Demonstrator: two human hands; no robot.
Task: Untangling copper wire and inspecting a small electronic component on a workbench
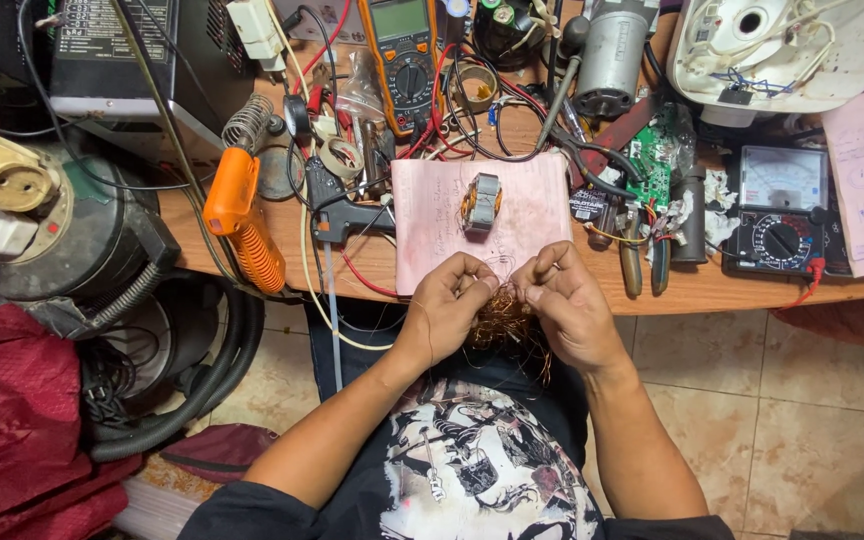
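Both hands are held close together at the near edge of the counter (712, 290): the left hand (447, 300) is closed with fingertips pinched on fine copper wire (502, 325), and the right hand (562, 300) is likewise pinched shut on the same wire. The tangle of wire is bunched just below and between the two hands, over the lap. It is judged to be very light, springy and easily kinked or snapped, so it is best taken strand by strand between fingertips, not pulled hard. A small wound stator core (481, 202) is seen lying on a pink paper pad (432, 240) just beyond the hands. An orange-handled tool (237, 215) lies well to the left.
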